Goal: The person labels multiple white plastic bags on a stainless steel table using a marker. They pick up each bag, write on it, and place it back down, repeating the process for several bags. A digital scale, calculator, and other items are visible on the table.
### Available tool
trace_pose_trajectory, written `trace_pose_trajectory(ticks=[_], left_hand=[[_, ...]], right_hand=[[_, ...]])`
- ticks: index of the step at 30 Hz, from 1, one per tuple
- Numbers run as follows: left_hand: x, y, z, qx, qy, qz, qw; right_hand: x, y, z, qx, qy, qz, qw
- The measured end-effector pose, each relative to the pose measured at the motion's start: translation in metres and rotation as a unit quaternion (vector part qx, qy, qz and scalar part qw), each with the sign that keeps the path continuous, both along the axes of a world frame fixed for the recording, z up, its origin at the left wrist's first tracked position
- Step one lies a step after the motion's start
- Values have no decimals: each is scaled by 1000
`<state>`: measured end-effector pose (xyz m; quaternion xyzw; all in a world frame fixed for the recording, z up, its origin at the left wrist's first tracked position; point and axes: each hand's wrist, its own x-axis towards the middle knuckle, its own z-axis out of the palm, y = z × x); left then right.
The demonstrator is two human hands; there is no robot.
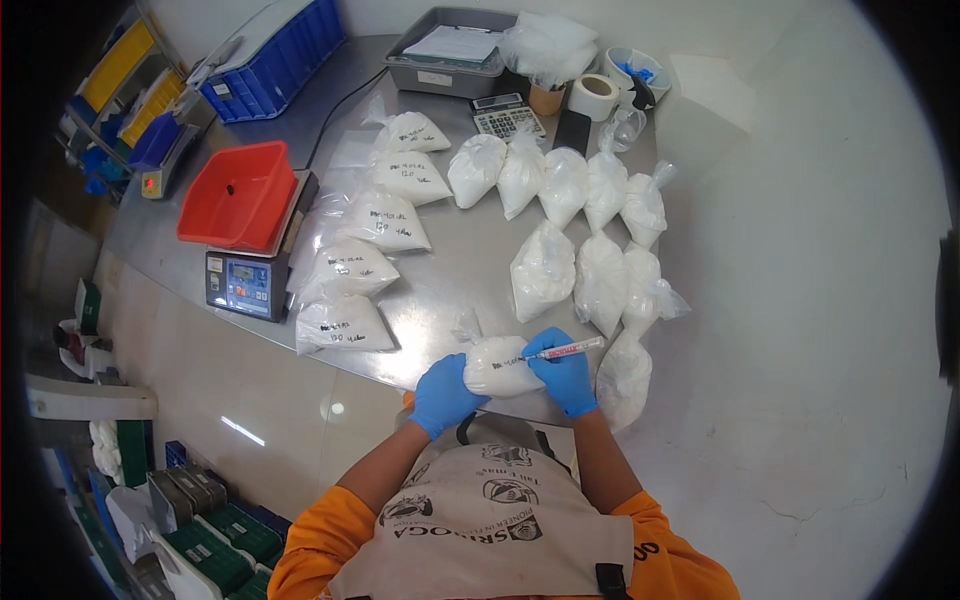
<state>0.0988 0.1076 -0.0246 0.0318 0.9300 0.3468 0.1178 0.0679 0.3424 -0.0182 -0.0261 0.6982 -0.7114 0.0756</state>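
Observation:
A clear plastic bag of white powder (499, 379) lies at the table's near edge, with dark handwriting on its upper face. My left hand (448, 394), in a blue glove, presses against the bag's left side. In my right hand (564, 379), gloved alike, is a white marker pen (574, 348) with red print; its tip meets the bag at the end of the writing. To the left, a column of written-on powder bags (386, 221) leans in a stack. Knotted bags without visible writing (544, 270) stand in rows to the right, one (624, 379) close beside my right hand.
On the steel table (450, 277), a red tray (240, 195) sits on a digital scale (244, 281). Farther back are a blue crate (274, 67), a grey tub (442, 79), a calculator (506, 116), a phone (572, 133), a label roll (594, 97) and a white bin (637, 64). Green crates (206, 555) stand lower left.

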Motion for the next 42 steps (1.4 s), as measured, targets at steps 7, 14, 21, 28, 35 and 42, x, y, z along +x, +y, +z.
trace_pose_trajectory(ticks=[7,14,21,28,35,42], left_hand=[[-2,0,8,-10,-13,3,1000],[-3,2,14,5,-8,10,1000],[-1,-2,0,-14,6,1,1000],[-3,0,8,14,-19,4,1000],[-6,1,23,18,-48,-5,999],[-5,1,18,16,-28,-2,999]], right_hand=[[-1,-2,4,26,2,-10,1000],[0,-5,1,10,4,-31,999],[-1,-1,-2,1,-7,-44,999],[18,-16,16,65,92,32,993],[17,-12,19,70,86,58,992],[17,-18,20,74,86,37,993]])
